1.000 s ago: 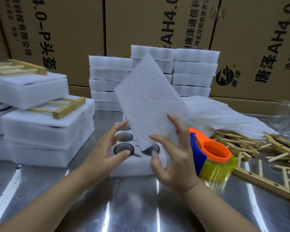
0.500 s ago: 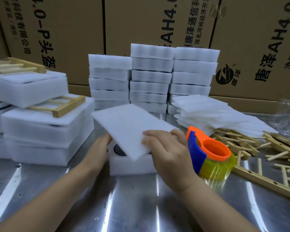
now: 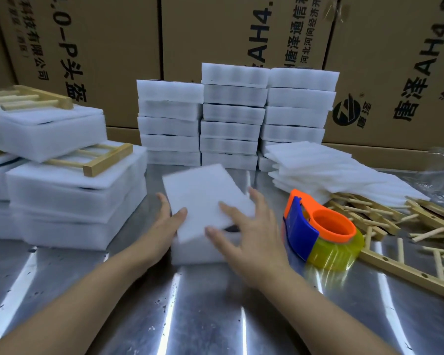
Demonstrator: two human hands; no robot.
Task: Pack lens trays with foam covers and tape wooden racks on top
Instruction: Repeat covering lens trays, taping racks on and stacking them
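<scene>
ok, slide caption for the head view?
Left hand and right hand press a foam cover onto the lens tray; tape dispenser beside it.

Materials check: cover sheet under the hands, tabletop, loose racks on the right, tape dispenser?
Cover sheet: white foam, matte; likely soft polyethylene foam, exact type unclear.
Tabletop: bare metal, likely stainless steel; streaky bright reflections.
Racks: pale unfinished wood, maybe bamboo; dowels and drilled holes show.
Tape dispenser: glossy orange and blue plastic, holding a yellowish clear tape roll.
</scene>
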